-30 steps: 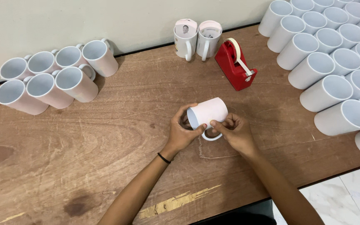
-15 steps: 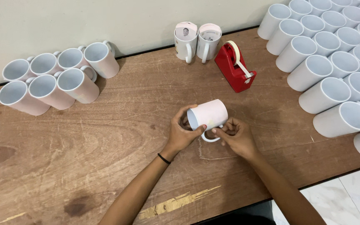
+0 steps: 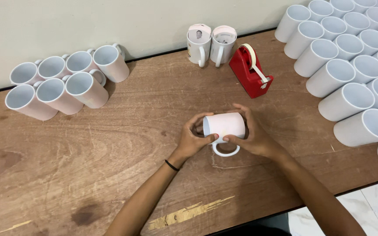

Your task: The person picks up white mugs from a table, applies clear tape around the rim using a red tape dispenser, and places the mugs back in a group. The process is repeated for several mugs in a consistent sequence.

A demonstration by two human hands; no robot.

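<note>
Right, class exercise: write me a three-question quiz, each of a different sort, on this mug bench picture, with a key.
1. True or false: the white mug held between the left hand and right hand lies on its side, handle toward the person.
2. Which stands nearest the red tape dispenser? A: the two upright picture mugs; B: the seven mugs at the left; C: the stacked rows at the right.
3. What does the left wrist wear?

Key: 1 true. 2 A. 3 A thin black band.
</note>
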